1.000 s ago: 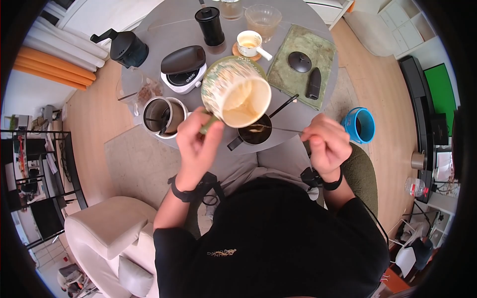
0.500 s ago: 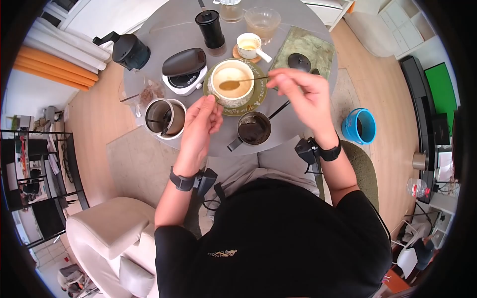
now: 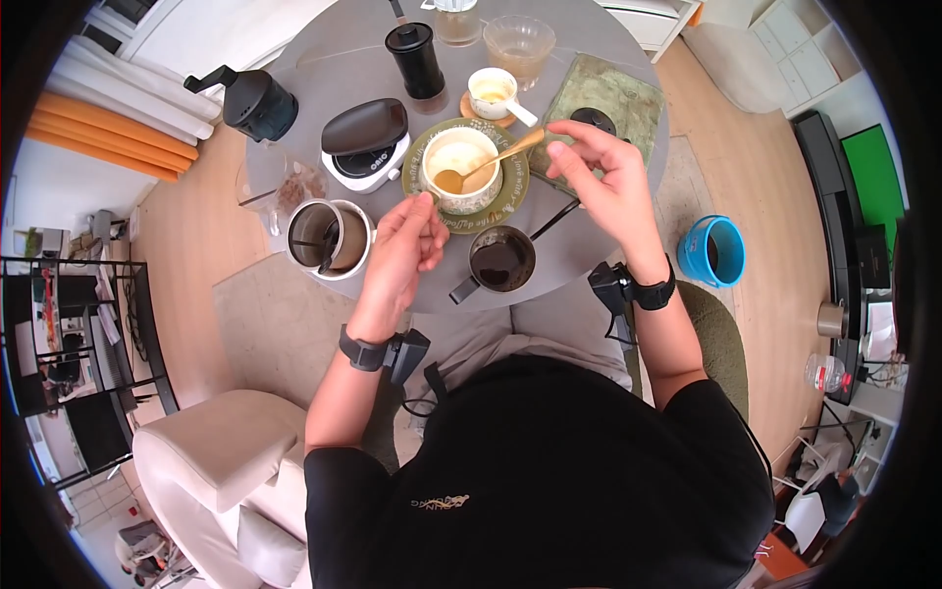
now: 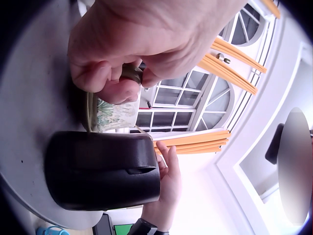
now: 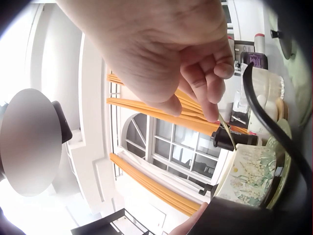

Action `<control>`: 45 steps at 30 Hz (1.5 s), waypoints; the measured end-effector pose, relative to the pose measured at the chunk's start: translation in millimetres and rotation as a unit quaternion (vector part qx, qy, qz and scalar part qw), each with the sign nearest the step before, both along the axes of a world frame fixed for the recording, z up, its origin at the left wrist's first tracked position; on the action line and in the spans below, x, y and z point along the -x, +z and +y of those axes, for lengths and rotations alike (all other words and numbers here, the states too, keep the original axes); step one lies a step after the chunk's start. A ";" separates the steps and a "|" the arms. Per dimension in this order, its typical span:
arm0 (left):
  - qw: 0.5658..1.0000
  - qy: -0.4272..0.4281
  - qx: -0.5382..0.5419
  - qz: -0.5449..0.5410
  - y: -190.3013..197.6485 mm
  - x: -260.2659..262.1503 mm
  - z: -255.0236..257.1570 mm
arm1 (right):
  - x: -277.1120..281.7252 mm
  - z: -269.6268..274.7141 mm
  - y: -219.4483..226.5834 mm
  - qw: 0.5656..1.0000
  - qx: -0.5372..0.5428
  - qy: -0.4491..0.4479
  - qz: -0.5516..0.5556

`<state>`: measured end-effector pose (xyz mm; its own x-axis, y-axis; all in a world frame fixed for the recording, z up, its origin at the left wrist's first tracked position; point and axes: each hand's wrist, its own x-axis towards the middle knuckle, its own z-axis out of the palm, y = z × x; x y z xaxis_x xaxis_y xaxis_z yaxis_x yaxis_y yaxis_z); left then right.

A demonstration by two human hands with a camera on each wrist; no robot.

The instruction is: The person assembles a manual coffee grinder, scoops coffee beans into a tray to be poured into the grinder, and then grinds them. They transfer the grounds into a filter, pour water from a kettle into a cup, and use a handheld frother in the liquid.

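a person seated at a round grey counter [image 3: 589, 245] works over a floral cup [image 3: 459, 169] of pale, creamy liquid that stands upright on a green saucer [image 3: 512, 187] near the counter's middle. the right hand [image 3: 603, 187] pinches the handle end of a wooden spoon [image 3: 486, 164] between curled fingers, the spoon slanting down so its bowl rests in the cup. the left hand [image 3: 404, 245] is closed on the cup's handle at the near-left rim, thumb and fingers curled round it, as the left wrist view shows close up. just in front of the saucer sits a small dark pitcher [image 3: 500, 261] holding dark liquid, and to its left a steel cup [image 3: 324, 234]. a white scale with a dark lid [image 3: 365, 139] stands beside the saucer, with a black grinder [image 3: 416, 57] and a small white pouring cup [image 3: 494, 87] behind it. a green mat [image 3: 628, 98] lies at the far right of the counter, and a black kettle [image 3: 253, 98] at the far left.
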<state>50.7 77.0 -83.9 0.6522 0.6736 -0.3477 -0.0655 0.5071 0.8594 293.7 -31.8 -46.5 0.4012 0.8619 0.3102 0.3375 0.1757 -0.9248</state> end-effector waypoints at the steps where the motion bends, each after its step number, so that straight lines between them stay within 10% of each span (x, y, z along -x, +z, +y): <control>1: 1.000 0.008 0.002 0.013 0.9 -1.5 -0.8 | -2.3 -3.2 0.0 1.000 0.009 -0.012 0.007; 23: 0.994 -0.059 0.030 0.084 7.5 -2.0 -6.9 | -98.1 -20.3 -33.6 0.988 0.071 -0.125 -0.047; 29: 0.996 0.039 -0.041 0.074 15.0 14.7 -25.8 | -97.3 2.3 -25.1 0.938 0.185 -0.140 -0.259; 45: 0.914 -0.163 -0.368 0.052 1.3 39.7 -35.3 | -53.3 -0.8 25.3 0.898 0.085 -0.179 -0.392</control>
